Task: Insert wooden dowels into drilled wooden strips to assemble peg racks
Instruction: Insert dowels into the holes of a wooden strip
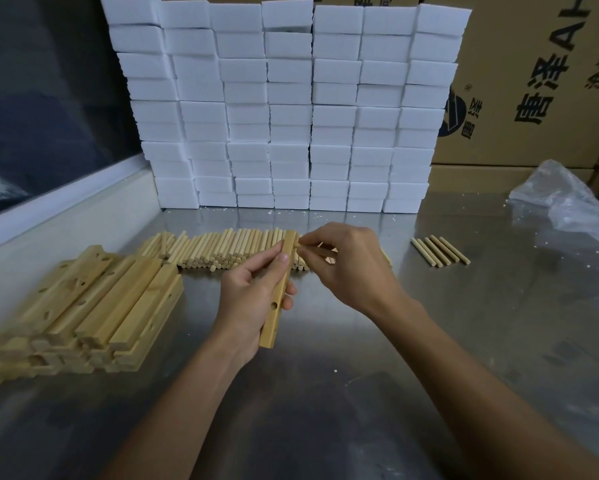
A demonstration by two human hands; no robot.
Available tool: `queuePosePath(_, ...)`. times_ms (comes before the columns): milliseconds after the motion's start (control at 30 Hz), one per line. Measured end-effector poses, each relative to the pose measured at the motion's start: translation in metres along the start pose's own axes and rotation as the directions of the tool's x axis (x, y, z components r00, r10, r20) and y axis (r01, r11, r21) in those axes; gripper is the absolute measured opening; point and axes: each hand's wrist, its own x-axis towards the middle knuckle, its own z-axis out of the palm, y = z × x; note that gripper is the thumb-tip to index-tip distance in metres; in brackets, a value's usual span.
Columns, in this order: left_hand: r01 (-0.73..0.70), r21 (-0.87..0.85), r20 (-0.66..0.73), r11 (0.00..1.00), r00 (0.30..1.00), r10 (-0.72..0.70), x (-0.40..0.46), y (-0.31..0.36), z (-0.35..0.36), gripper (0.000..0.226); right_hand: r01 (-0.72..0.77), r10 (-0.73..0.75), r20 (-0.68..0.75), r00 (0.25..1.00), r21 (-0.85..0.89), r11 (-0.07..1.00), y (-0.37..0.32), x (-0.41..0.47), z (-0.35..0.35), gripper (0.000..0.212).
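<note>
We are looking down at a shiny metal table [377,393]. Our left hand [253,296] is gripping a pale drilled wooden strip [280,299], holding it tilted above the table. Our right hand [350,268] is pinching a thin round wooden dowel [320,251] against the strip's far end. A row of loose dowels [228,251] is lying behind the hands, a stack of drilled strips [93,306] is sitting at left, and six separate dowels [440,251] are lying at right. White foam blocks [284,109] are standing stacked at the back, beside brown cardboard boxes [540,81] and crumpled clear plastic [564,202].
</note>
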Motion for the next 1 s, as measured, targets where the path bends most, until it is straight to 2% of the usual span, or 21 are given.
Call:
queuePosePath(433, -0.025, -0.017, -0.007, 1.000, 1.000, 0.025, -0.0021, -0.0013, 0.0024, 0.017, 0.026, -0.025, 0.044, 0.999, -0.027, 0.999, 0.0028, -0.0002, 0.0006, 0.014)
queuePosePath(733, -0.008, -0.024, 0.002, 1.000, 1.000, 0.008, -0.0076, -0.0044, 0.0100, 0.018, -0.024, 0.035, 0.045, 0.998, -0.219, 0.975, 0.0033, -0.0015, 0.0031, 0.024)
queuePosePath(867, 0.011, -0.054, -0.019, 0.998, 1.000, -0.012, -0.0070, -0.0002, 0.0088, 0.017, 0.039, -0.033, 0.066, 0.997, -0.090, 0.995, -0.0005, 0.0003, -0.0007, 0.015)
queuePosePath(933, 0.012, -0.063, -0.029, 0.998, 0.999, -0.014, -0.0065, 0.0008, 0.0082, 0.017, 0.056, -0.049, 0.085, 0.995, -0.090, 0.994, -0.0010, 0.0015, -0.0011, 0.014)
queuePosePath(1000, 0.013, -0.055, -0.018, 0.998, 1.000, -0.014, -0.0066, 0.0004, 0.0086, 0.017, 0.010, 0.001, 0.081, 0.997, -0.135, 0.991, -0.0010, 0.0013, 0.0009, 0.014)
